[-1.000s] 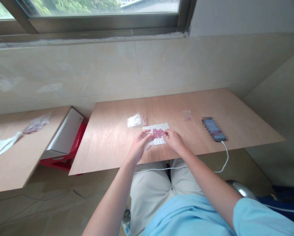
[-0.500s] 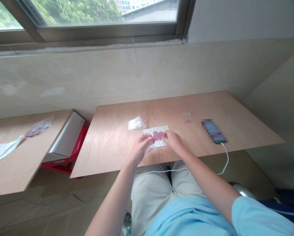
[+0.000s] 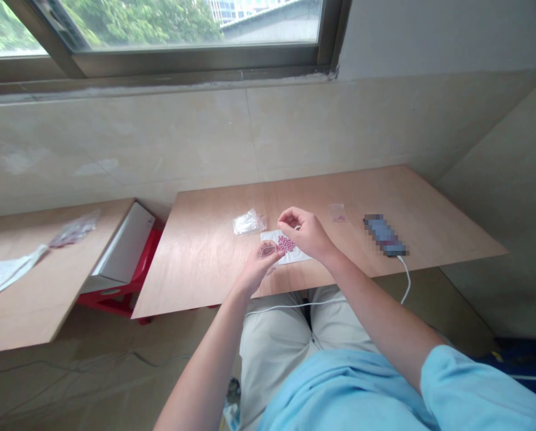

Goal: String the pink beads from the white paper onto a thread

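Small pinkish-red beads [image 3: 286, 243] lie clustered on a white cloth [image 3: 297, 257] on the wooden table. My left hand [image 3: 259, 263] is at the cloth's left edge, its fingers curled in a pinch on a thin, pale, thread-like loop [image 3: 267, 251]. Its fingertips are close to the beads. Raised above the cloth's right part, my right hand [image 3: 307, 233] has thumb and forefinger pressed together; whatever is between them is too small to make out. A few pink bits [image 3: 271, 270] show just below my left hand.
Clear plastic bags [image 3: 248, 222] lie behind the cloth. Farther right are a small clear bag [image 3: 337, 212] and a phone [image 3: 385, 235] with a white cable [image 3: 407, 278]. Left of the table [image 3: 196, 257], a white box [image 3: 124, 245] rests on a red stool [image 3: 148, 257].
My right hand has risen from the beads, moving up and slightly left. My left hand stays nearly in place by the cloth, and the view has shifted slightly.
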A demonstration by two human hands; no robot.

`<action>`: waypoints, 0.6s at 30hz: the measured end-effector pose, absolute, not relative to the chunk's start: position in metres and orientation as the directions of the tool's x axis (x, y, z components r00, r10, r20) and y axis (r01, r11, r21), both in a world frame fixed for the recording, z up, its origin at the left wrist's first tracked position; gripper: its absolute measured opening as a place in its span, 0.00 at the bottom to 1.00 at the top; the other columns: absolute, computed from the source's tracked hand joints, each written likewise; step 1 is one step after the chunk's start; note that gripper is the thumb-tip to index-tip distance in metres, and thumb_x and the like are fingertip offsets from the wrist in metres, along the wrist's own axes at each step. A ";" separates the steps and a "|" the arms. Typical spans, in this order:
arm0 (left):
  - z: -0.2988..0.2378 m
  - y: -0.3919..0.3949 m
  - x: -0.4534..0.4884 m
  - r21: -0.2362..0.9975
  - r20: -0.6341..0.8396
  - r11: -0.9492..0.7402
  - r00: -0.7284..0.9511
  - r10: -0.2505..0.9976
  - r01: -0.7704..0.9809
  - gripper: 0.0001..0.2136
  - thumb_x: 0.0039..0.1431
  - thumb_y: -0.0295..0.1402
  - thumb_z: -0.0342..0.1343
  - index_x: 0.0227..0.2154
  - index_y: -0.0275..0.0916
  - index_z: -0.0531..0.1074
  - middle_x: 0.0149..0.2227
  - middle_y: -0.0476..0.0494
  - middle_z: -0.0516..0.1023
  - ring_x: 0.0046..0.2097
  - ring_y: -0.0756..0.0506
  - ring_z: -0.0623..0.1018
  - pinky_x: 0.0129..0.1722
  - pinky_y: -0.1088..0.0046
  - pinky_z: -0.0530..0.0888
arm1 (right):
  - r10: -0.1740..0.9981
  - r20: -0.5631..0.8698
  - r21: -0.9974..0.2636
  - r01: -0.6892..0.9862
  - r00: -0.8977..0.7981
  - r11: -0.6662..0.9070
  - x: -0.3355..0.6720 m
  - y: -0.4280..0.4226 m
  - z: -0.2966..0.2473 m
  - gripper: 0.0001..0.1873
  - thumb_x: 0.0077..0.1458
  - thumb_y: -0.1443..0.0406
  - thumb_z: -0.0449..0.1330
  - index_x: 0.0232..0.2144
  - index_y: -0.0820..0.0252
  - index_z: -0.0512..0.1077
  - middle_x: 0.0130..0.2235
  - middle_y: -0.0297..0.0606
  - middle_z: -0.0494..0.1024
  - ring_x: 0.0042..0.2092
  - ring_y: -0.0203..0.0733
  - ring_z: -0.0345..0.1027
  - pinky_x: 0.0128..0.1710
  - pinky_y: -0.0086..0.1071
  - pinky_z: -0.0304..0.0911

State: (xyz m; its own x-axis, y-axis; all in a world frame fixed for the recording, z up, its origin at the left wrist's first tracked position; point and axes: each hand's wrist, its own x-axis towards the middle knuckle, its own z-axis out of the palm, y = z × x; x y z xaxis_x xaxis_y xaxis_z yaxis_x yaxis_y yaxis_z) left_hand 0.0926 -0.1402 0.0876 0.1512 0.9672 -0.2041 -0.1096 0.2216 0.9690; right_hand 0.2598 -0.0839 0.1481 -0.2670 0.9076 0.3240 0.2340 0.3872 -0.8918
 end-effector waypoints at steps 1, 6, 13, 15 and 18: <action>0.088 -0.140 0.093 0.971 -0.207 0.222 0.151 0.967 -0.094 0.18 0.52 0.45 0.67 0.40 0.41 0.71 0.43 0.43 0.75 0.40 0.46 0.74 0.31 0.76 0.67 | 0.892 0.313 -0.873 0.270 -0.327 0.405 0.257 -0.087 0.152 0.06 0.57 0.64 0.59 0.34 0.60 0.74 0.32 0.34 0.77 0.32 0.36 0.69 0.33 0.29 0.62; 0.089 -0.141 0.093 0.971 -0.202 0.217 0.138 0.970 -0.104 0.19 0.53 0.46 0.66 0.42 0.41 0.72 0.46 0.42 0.76 0.46 0.44 0.75 0.33 0.75 0.67 | 0.877 0.240 -0.827 0.385 -0.416 0.409 0.255 -0.100 0.140 0.06 0.57 0.62 0.61 0.33 0.59 0.76 0.31 0.35 0.78 0.32 0.36 0.69 0.32 0.29 0.59; 0.093 -0.141 0.093 0.924 -0.263 0.302 0.185 0.947 -0.235 0.17 0.52 0.43 0.67 0.39 0.42 0.69 0.40 0.45 0.75 0.45 0.44 0.76 0.31 0.76 0.67 | 0.926 0.168 -0.905 0.320 -0.339 0.282 0.281 -0.100 0.108 0.09 0.58 0.62 0.59 0.34 0.60 0.77 0.33 0.35 0.80 0.34 0.38 0.71 0.35 0.30 0.62; 0.095 -0.140 0.093 0.898 -0.281 0.329 0.197 0.939 -0.292 0.17 0.52 0.42 0.67 0.39 0.42 0.69 0.40 0.45 0.75 0.45 0.43 0.77 0.32 0.75 0.68 | 0.937 0.129 -0.920 0.313 -0.325 0.235 0.285 -0.101 0.095 0.09 0.58 0.61 0.59 0.34 0.60 0.78 0.33 0.36 0.80 0.34 0.38 0.72 0.35 0.30 0.63; 0.096 -0.139 0.093 0.857 -0.275 0.342 0.219 0.936 -0.386 0.15 0.54 0.41 0.67 0.39 0.41 0.69 0.39 0.46 0.75 0.43 0.43 0.79 0.31 0.74 0.69 | 0.946 0.012 -0.945 0.306 -0.325 0.117 0.284 -0.105 0.069 0.10 0.57 0.61 0.60 0.37 0.60 0.78 0.34 0.37 0.80 0.33 0.38 0.71 0.33 0.30 0.63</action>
